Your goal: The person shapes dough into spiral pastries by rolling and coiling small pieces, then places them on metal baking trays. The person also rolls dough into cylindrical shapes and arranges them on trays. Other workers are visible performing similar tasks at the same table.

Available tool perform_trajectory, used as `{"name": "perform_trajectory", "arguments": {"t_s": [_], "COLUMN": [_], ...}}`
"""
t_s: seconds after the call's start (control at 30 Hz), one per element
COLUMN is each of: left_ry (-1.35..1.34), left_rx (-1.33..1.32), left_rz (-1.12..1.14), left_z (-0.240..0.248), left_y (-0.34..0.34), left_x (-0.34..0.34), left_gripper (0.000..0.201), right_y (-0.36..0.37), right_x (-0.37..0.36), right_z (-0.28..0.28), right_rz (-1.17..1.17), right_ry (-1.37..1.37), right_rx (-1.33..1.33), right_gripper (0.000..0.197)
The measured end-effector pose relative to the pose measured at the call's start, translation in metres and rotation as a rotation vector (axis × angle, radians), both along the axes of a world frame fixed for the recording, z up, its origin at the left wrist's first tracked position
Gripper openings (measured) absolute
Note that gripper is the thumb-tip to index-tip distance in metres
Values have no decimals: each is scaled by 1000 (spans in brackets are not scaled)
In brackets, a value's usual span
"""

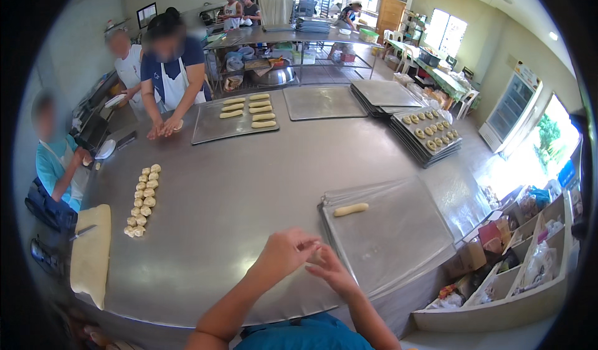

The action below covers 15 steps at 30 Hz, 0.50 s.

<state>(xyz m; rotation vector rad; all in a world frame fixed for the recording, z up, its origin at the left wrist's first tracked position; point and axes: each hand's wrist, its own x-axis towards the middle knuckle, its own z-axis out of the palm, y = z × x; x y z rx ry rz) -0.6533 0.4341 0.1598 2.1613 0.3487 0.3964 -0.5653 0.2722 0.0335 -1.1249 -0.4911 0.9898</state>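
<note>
My left hand [288,251] and my right hand [335,274] meet above the near edge of the steel table [243,188]. Their fingers are bent and pinched together, fingertips touching or nearly so. Whatever they hold, if anything, is hidden or too small to name. Just right of them lies a stack of trays [398,244] covered with clear plastic. One pale dough roll [351,209] rests near its far left corner.
At left are several dough balls [143,199] and a dough slab [91,256] with a knife [84,231]. A tray of dough rolls [237,126] lies beside a co-worker [173,70] pressing dough. Stacked trays [430,139] hold ring-shaped dough. Shelves [498,281] stand at right.
</note>
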Motion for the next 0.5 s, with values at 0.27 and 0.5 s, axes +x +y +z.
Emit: {"name": "perform_trajectory", "arguments": {"t_s": [0.27, 0.5], "left_ry": [-17, 145], "left_rx": [-641, 100], "left_rz": [217, 322], "left_z": [-87, -137], "left_y": [-47, -70], "left_x": [113, 143], "left_gripper": [19, 24], "right_y": [-64, -64], "right_x": [197, 263], "right_z": [47, 5], "right_rz": [-7, -11], "right_ry": [-319, -1122], "right_rx": [-396, -671], "right_gripper": [34, 29]}}
